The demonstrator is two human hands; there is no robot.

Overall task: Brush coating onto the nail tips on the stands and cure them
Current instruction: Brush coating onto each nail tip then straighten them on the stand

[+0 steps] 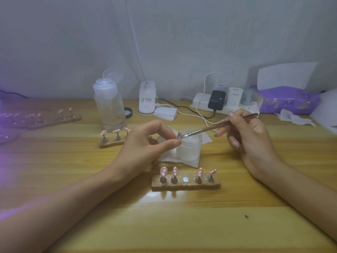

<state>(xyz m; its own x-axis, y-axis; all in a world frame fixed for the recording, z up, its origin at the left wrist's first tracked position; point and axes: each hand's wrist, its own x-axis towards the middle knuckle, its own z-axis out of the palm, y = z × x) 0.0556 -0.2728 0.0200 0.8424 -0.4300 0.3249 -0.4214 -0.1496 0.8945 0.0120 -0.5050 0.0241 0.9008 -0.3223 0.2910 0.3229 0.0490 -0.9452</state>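
- One nail tip point(179, 134) is pinched in left hand point(145, 143) fingers; right hand point(249, 136) grips brush point(209, 127), coating it.
- Next: reseat it at the stand's point(186, 185) empty twelve-o'clock spot.

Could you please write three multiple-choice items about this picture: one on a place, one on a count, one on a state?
1. Where is the white jar?
A. on a folded white cloth
B. on the power strip
C. on the near stand

2. How many nail tips stand on the near stand?
A. two
B. four
C. six

3. What does the left hand do?
A. lies flat on the table
B. pinches one nail tip
C. grips the clear bottle

Key: 1 A, the cloth spreads under the jar. 2 B, four tips are up and the middle spot is bare. 3 B, its fingers hold a pink nail tip at the brush in the right hand.
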